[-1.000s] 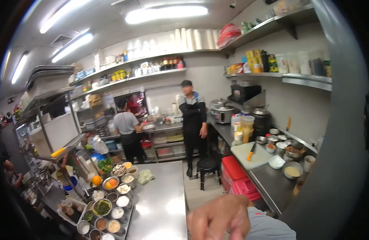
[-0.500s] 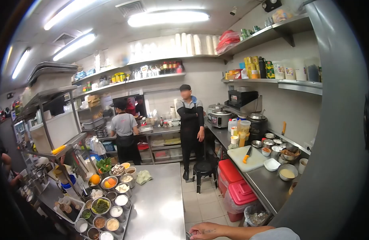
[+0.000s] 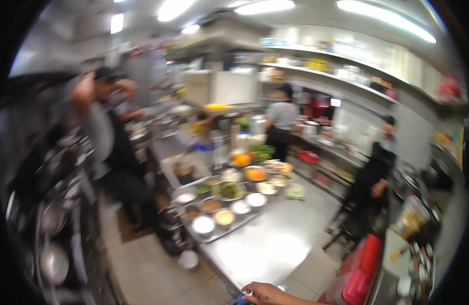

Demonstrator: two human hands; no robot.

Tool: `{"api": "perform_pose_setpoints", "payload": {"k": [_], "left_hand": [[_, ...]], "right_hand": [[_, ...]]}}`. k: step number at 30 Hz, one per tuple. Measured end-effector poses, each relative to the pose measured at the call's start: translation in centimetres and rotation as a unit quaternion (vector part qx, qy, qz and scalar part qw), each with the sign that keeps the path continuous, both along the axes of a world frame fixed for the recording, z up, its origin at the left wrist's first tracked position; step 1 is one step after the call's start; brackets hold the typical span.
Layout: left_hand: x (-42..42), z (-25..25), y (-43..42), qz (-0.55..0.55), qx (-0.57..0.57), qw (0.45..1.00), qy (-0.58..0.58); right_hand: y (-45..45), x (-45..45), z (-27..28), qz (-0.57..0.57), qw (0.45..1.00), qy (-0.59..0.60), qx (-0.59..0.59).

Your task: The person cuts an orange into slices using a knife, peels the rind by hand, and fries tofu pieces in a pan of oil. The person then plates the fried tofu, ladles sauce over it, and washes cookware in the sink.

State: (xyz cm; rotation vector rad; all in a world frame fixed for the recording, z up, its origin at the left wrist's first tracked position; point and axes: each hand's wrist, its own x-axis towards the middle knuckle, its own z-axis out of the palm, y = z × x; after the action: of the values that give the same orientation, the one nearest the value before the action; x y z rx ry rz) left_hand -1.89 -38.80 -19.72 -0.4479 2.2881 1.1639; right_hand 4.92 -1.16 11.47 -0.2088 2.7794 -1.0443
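My right hand [image 3: 256,293] is low in the frame at the near corner of the steel table [image 3: 260,249], its forearm coming in from the right. Its fingers are curled, and a small blue thing [image 3: 242,300] shows under them, cut off by the frame edge and too unclear to name. On the table, left of centre, a tray [image 3: 227,231] carries several metal bowls, among them one with a green filling [image 3: 228,190]. A pale green cloth [image 3: 295,191] lies beside the bowls. My left hand is out of view.
A person [image 3: 117,127] with raised arms is at the left, near a stove with pans [image 3: 54,263]. Another person [image 3: 282,119] faces the back counter. A third person [image 3: 369,168] leans at the right by a stool. Red bins [image 3: 364,264] stand beside the right counter.
The view has swung left and blurred, bringing the stove side and the person with raised arms into sight. From pointing forward a second ago, my right hand has dropped to the table corner.
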Motion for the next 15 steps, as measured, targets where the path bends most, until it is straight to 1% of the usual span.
{"api": "perform_pose_setpoints", "payload": {"k": [1,2,4,5,6,7,10,11,14,15], "left_hand": [[2.1,-0.7,-1.0,0.041,-0.005,0.999,-0.018],[4.2,-1.1,-1.8,0.078,-0.007,0.996,-0.036],[7.8,-1.5,-2.6,0.147,-0.01,0.987,-0.067],[9.6,-1.8,-2.5,0.177,-0.008,0.981,-0.079],[11.2,-1.9,-2.6,0.207,-0.008,0.974,-0.091],[12.5,-2.3,-2.6,0.236,-0.003,0.967,-0.099],[15.2,-3.3,-2.4,0.338,0.033,0.936,-0.09],[15.7,-3.8,-2.2,0.388,0.072,0.916,-0.067],[17.9,-4.3,-0.8,0.435,0.074,0.896,-0.042],[18.4,-4.3,-0.4,0.427,0.071,0.9,-0.046]], "right_hand": [[-0.5,-1.1,-0.9,0.022,0.999,-0.035,0.025],[-0.7,-1.6,-1.5,0.068,0.996,-0.045,0.02],[-1.2,-2.9,-1.1,0.109,0.994,-0.01,-0.001],[-1.5,-4.0,-0.7,0.161,0.985,-0.041,0.048],[-1.2,-4.7,-3.0,0.18,0.983,-0.014,0.028],[-1.6,-5.1,-2.9,0.198,0.98,-0.014,0.027],[-2.5,-6.2,-3.2,0.24,0.971,-0.021,0.007],[-2.7,-6.7,-3.2,0.263,0.965,-0.019,-0.005],[-2.6,-7.4,-4.5,0.319,0.947,-0.028,-0.039],[-2.4,-7.7,-5.3,0.341,0.938,-0.035,-0.055]]}}
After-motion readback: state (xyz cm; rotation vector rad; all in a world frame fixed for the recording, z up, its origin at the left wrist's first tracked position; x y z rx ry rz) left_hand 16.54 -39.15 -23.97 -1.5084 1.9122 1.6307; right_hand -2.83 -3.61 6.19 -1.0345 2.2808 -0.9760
